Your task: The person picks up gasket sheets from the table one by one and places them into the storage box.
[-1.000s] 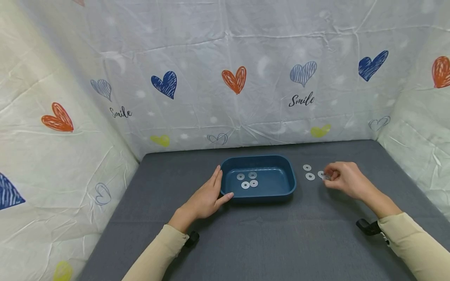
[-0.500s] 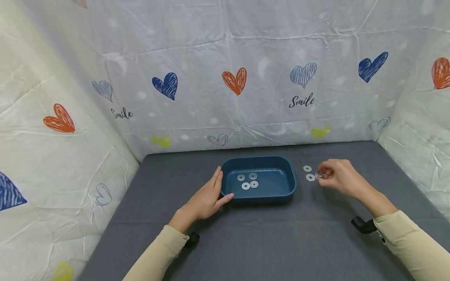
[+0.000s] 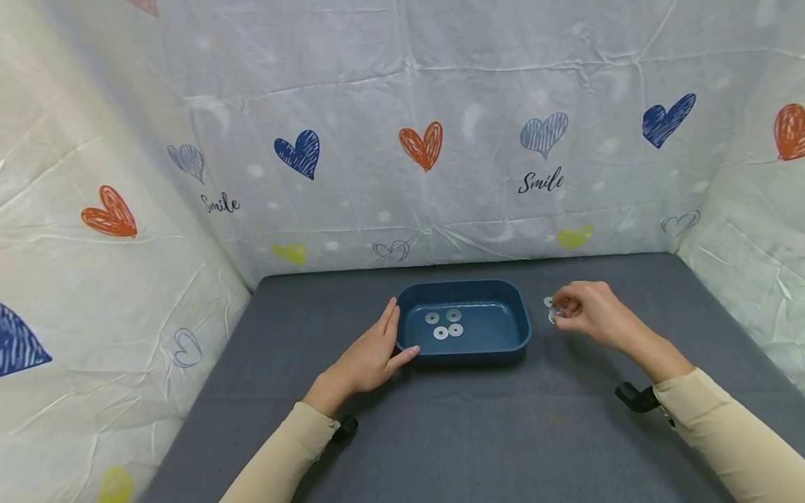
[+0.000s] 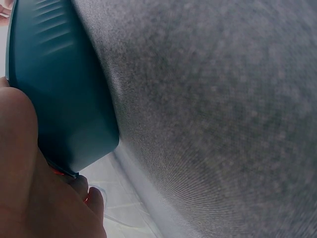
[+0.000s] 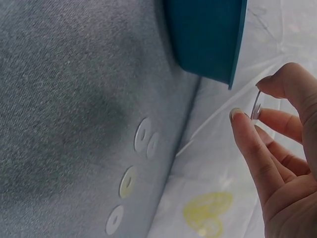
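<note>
My right hand (image 3: 591,312) pinches a flat metal washer (image 5: 256,105) between thumb and fingertips, raised above the table to the right of a blue tray (image 3: 465,356). Beneath that hand several washers (image 5: 142,134) lie flat on the table; in the head view the fingers partly cover them. Inside the tray, toward its left half, lie several more washers (image 3: 441,333). My left hand (image 3: 367,356) rests against the tray's left end, its fingers straight along the wall and the thumb at the front rim. The left wrist view shows the tray's outer wall beside this hand.
Dark grey cloth covers the table (image 3: 478,433). A white curtain (image 3: 352,188) printed with hearts hangs behind the table and at both sides. Black wrist straps (image 3: 636,398) show at the sleeves.
My right hand has moved left toward the tray with the washer, passing over the washers on the table. My left hand and the tray have stayed in place.
</note>
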`<state>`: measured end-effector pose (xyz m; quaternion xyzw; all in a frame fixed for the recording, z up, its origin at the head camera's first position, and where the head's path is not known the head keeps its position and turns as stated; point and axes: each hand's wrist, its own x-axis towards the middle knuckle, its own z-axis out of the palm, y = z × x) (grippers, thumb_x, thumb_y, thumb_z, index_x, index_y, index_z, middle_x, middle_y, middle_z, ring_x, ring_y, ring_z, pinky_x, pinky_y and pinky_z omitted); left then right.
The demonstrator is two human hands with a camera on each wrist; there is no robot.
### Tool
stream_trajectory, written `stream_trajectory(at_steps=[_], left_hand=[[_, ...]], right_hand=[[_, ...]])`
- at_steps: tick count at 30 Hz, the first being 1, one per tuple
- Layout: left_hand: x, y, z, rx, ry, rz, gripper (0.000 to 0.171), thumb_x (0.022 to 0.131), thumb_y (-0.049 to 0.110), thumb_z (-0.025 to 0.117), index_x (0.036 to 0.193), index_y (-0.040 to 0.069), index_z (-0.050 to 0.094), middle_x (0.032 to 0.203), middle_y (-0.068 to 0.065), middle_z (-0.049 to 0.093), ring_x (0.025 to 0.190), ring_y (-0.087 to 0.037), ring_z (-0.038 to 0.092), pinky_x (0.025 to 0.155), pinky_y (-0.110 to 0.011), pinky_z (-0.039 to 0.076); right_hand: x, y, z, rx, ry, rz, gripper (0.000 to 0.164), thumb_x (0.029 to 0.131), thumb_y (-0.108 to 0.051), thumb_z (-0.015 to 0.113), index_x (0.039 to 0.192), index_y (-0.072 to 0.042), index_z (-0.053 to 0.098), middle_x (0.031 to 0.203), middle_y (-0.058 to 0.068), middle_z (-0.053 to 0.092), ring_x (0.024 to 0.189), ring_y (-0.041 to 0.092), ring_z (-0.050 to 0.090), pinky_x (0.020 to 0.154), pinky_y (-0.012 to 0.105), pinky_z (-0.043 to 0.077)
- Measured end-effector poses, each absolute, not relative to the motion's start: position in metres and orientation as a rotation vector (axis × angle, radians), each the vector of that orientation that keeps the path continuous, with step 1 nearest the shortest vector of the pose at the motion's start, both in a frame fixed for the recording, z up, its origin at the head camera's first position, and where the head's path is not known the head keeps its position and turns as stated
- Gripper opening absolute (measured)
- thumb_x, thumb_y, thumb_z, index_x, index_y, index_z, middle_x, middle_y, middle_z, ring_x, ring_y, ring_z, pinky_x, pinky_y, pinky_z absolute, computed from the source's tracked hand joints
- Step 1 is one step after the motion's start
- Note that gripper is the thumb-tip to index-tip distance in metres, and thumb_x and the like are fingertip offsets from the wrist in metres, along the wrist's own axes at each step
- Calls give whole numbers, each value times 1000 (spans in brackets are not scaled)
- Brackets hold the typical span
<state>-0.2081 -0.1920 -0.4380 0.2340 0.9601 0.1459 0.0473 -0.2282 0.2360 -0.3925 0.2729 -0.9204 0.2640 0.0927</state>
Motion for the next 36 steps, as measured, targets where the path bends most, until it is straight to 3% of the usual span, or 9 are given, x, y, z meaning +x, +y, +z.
stream_trajectory(at_steps=[36], left_hand=[[-209,-191,-437,707,2921,457,98,102,70,34,163,1,1,172,-13,-7,157,-29,11,123,-48,22]], right_hand=[[-254,169,-399,987,-2646,898,11,85,-5,80,95,-4,76,84,2,68,71,10,63,65,29,56]])
